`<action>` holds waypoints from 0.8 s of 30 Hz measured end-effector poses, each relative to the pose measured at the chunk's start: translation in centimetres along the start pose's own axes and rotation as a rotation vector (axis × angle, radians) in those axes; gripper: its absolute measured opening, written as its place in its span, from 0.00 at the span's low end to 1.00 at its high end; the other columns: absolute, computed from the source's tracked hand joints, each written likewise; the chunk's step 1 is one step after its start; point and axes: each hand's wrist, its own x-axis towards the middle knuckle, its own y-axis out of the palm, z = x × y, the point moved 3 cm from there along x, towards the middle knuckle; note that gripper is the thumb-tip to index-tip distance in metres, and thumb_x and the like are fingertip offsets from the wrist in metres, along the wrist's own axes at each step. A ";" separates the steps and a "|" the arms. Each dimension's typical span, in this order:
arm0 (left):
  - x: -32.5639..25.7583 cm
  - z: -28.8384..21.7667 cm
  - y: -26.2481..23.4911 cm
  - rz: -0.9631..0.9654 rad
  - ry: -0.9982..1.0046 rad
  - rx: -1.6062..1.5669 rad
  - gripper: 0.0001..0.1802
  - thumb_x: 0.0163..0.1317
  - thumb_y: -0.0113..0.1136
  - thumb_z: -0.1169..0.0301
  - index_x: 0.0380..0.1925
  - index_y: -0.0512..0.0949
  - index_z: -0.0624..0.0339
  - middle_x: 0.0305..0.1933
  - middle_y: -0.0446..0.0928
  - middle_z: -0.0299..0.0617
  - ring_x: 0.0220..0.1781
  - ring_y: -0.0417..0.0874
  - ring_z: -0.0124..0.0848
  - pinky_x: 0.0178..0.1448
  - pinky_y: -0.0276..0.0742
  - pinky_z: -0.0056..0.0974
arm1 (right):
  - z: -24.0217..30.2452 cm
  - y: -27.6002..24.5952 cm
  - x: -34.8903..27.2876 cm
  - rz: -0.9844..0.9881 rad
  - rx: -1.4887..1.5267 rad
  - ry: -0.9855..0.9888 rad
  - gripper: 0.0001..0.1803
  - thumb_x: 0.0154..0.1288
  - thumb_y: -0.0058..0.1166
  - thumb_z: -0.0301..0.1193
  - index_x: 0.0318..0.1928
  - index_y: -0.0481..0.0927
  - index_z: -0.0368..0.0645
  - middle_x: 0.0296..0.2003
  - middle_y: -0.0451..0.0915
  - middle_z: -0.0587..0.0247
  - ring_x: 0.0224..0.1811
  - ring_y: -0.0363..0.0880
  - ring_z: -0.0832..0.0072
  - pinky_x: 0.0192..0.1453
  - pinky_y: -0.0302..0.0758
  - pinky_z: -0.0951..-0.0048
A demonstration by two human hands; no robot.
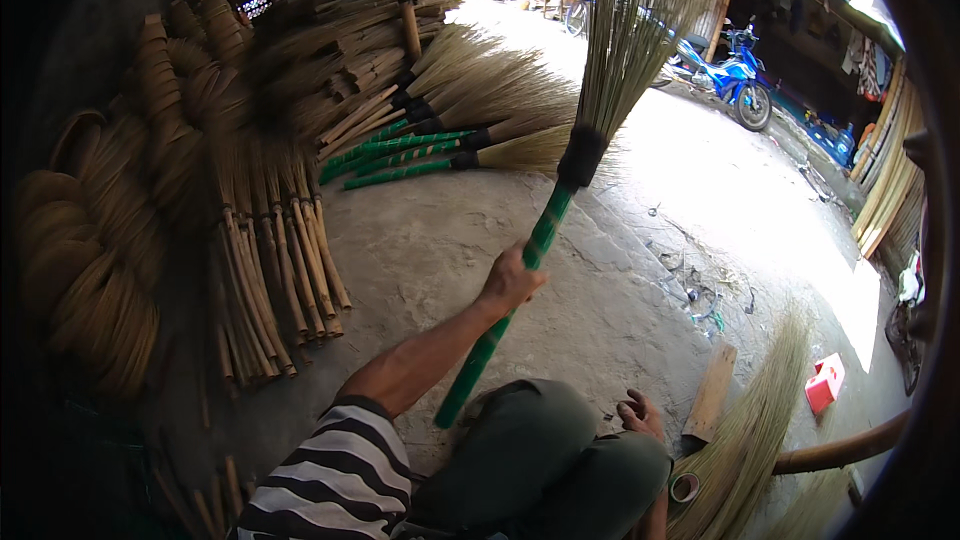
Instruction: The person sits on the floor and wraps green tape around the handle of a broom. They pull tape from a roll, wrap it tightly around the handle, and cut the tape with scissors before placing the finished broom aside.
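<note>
My left hand [510,283] is wrapped round the green handle of a broom [551,218], held up at a slant in front of me. Its bristles fan out at the top, above a black binding. Beside my right knee, my right hand [643,415] hangs with loosely bent fingers apart and nothing seen in them; the knee hides part of it. Close by, a roll of tape [684,487] lies against loose bristle stalks [745,430]. A wooden board [710,390] rests on the floor just beyond that hand.
Several green-handled brooms [400,174] lie ahead to the left. Brooms with bare bamboo handles [290,270] and stacked bristle bundles [70,260] fill the left side. A pole [845,448] and a red-and-white box [824,383] are at right. A blue motorbike [728,70] stands beyond.
</note>
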 end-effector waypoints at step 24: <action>-32.2 28.0 -13.9 0.117 -0.254 0.679 0.29 0.59 0.76 0.60 0.61 0.80 0.47 0.46 0.89 0.50 0.50 0.93 0.52 0.53 0.86 0.55 | 8.7 9.6 7.1 0.508 0.969 -0.197 0.28 0.82 0.60 0.49 0.69 0.77 0.43 0.64 0.83 0.51 0.70 0.80 0.57 0.79 0.72 0.44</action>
